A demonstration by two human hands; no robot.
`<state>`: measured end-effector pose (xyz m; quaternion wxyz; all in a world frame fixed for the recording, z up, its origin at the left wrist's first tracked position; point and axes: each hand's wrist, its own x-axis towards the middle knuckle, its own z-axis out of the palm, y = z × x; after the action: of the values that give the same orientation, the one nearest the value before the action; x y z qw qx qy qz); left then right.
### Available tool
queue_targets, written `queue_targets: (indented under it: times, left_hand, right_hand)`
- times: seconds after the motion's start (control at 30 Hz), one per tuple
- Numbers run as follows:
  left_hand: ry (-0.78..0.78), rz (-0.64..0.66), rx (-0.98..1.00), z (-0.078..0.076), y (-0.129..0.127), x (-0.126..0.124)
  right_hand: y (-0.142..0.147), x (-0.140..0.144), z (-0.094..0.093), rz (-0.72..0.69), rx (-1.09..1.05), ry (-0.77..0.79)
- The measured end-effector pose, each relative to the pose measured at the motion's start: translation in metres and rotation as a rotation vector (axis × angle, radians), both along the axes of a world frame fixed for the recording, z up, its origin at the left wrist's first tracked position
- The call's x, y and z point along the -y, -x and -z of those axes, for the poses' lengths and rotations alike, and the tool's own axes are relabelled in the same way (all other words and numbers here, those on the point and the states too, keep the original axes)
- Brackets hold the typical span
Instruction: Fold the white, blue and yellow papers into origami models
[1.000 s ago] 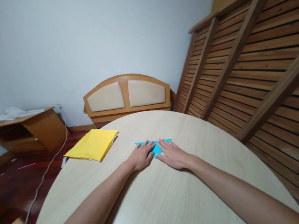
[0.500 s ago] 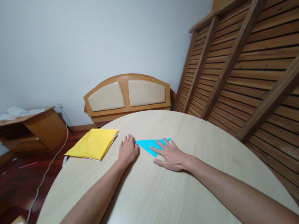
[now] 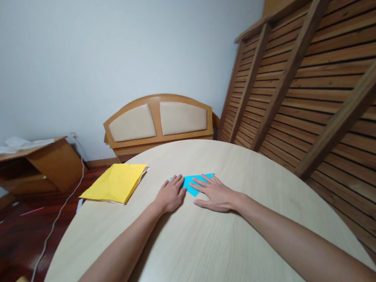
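A folded bright blue paper triangle (image 3: 190, 183) lies flat on the round light-wood table (image 3: 200, 248). My left hand (image 3: 171, 194) rests palm down over its left part, fingers together and stretched forward. My right hand (image 3: 212, 192) lies flat on its right part, fingers spread. Both hands press the paper against the table; neither lifts it.
A yellow sheet or envelope (image 3: 115, 182) lies on the table's far left edge. Beyond the table stand a wooden headboard (image 3: 159, 124), a slatted wooden bed frame (image 3: 319, 76) leaning at the right, and a low wooden stand (image 3: 31, 165) at the left with a white cable on the floor.
My left hand slid off the paper to the left half a second ago, then came back onto the blue triangle's left part. My right hand stayed on the paper.
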<state>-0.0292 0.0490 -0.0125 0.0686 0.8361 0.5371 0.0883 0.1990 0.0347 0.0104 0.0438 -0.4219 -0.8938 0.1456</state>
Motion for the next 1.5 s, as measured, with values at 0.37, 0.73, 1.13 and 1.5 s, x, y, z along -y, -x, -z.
queue_targets:
  times: [0.37,0.73,1.13,1.5]
  left_hand:
    - [-0.182,0.231,0.082,-0.006,-0.004,0.006]
    - [-0.244,0.232,0.098,-0.003,-0.001,-0.002]
    - [-0.224,0.428,0.141,-0.003,0.000,-0.005]
    - [-0.163,0.343,0.083,-0.007,-0.004,0.005]
  right_hand:
    - [0.001,0.002,0.001,0.131,0.086,-0.257]
    - [0.016,0.015,-0.010,-0.035,0.023,-0.432]
    - [0.003,-0.003,0.009,-0.011,-0.221,-0.199]
    - [0.001,-0.005,0.015,0.149,0.010,-0.036]
